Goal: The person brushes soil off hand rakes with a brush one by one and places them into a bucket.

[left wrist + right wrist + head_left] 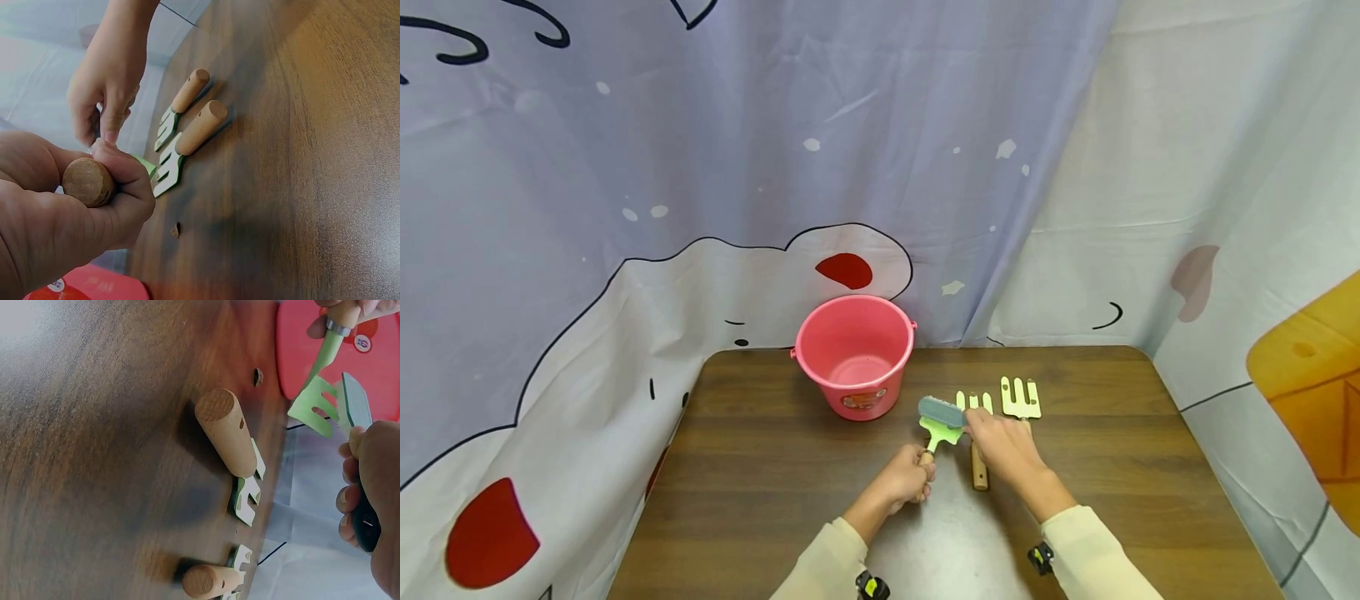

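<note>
A: Where does the fork [941, 433] sit against the grip?

B: A person's left hand [904, 477] holds it by the wooden handle, above a brown table [760, 483], fingers and thumb wrapped round. From the head camera, with twelve at the table's far edge, the green tines point out of the fist toward half past one.

A: And the right hand [1003, 442]?

B: It clasps a brush [942, 412] by the dark handle, fingers curled. The grey head juts from that grip at ten o'clock, over the fork's tines.

A: Do brush and fork touch?

B: In the right wrist view, the bristles appear to meet the tines. The head view shows the hands near each other but apart.

A: What surrounds them?

B: A second fork [980, 469] lies on the table, partly hidden by the right hand, its handle toward half past seven. A third fork [1021, 409] lies at one o'clock from the same hand. A pink bucket [850, 337] stands upright at eleven from the left hand. A printed curtain [760, 150] hangs at twelve, beyond the far edge.
</note>
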Motion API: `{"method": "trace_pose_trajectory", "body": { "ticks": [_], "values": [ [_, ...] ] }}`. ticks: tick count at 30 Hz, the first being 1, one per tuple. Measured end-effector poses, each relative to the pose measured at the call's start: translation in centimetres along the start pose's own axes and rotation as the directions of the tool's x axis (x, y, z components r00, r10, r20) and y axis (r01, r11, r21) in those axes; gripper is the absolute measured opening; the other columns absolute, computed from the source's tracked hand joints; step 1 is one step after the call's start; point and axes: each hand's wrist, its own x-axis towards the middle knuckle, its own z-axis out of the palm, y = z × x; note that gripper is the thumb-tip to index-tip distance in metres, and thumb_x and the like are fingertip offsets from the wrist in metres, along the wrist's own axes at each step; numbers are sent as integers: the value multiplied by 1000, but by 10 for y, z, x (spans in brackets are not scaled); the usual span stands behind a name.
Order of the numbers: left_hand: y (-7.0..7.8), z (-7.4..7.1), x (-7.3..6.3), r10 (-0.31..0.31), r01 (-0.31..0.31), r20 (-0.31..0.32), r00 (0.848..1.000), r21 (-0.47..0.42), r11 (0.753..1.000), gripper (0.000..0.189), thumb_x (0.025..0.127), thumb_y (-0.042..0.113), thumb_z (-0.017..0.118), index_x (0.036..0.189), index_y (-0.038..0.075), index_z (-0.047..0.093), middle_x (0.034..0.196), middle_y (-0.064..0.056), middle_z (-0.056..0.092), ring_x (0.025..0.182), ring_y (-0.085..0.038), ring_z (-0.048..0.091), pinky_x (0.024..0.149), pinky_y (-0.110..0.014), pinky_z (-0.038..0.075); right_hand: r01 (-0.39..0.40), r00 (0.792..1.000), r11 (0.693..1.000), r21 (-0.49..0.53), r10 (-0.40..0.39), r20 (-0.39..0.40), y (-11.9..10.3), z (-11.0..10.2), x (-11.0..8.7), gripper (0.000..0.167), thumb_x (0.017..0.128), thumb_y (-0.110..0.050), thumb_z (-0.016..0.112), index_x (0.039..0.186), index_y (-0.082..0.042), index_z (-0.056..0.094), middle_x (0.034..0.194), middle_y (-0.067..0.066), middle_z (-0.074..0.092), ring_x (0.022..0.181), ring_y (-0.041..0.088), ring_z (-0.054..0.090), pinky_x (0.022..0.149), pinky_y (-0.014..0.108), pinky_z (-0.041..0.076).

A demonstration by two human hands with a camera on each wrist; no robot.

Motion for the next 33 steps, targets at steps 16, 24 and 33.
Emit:
{"method": "trace_pose_trajectory", "body": {
  "ticks": [16,24,33],
  "values": [
    [-3,2,-2,9,-9,-2,1000,2,1000,14,100,-5,47,114,-8,49,77,-6,48,50,-11,43,41,-15,38,-87,994,988,127,78,73,7,-12,-1,17,98,-20,71,96,-11,57,82,0,62,56,15,54,44,30,42],
    [-1,2,0,33,-32,-25,999,16,999,30,101,-5,48,129,-15,43,78,-6,47,50,-11,43,40,-15,37,-80,987,988,132,60,147,-12,-12,-7,19,99,-22,70,92,-13,54,77,-2,57,53,15,52,44,28,37],
    [-2,5,-2,74,-72,-42,996,57,996,31,102,-4,48,132,-15,44,83,-6,47,50,-11,43,41,-15,38,-119,990,990,80,113,81,-1,-15,-4,23,97,-21,71,88,-11,52,71,0,53,51,20,53,44,34,39]
  ]
}}
